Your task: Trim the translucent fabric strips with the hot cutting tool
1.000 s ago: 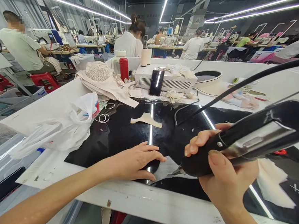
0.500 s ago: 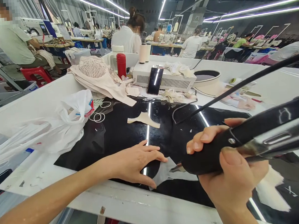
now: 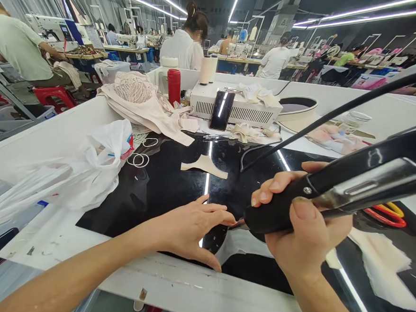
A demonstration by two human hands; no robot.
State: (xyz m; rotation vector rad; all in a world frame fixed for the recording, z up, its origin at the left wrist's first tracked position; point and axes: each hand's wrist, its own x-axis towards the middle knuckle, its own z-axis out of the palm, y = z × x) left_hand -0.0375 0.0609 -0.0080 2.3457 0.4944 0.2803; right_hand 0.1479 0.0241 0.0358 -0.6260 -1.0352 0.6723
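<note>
My right hand [image 3: 313,239] is wrapped round a black corded hand tool [image 3: 366,183] with a chrome strip and a narrow pointed tip. That tip is beside the index fingertip of my left hand [image 3: 195,226], at the upper edge of a thin whitish, curved fabric piece [image 3: 237,246]. My left hand has its fingers stretched out and spread; its thumb is near the piece's left end. Part of the piece is hidden behind my right hand. Farther back, a beige curved fabric piece [image 3: 205,165] lies on the glossy black sheet [image 3: 168,192].
A white plastic bag [image 3: 98,168] and beige bras [image 3: 136,99] are at left. A phone [image 3: 222,110] leans on a white vented box [image 3: 236,104] near a red bottle [image 3: 173,86]. Red and yellow loops [image 3: 388,214] and pale scraps [image 3: 382,262] lie at right. The tool's cord crosses above.
My right hand and the tool have shifted left and slightly up, bringing the tip to my left index finger. The red and yellow loops have come into view. My left hand stays spread.
</note>
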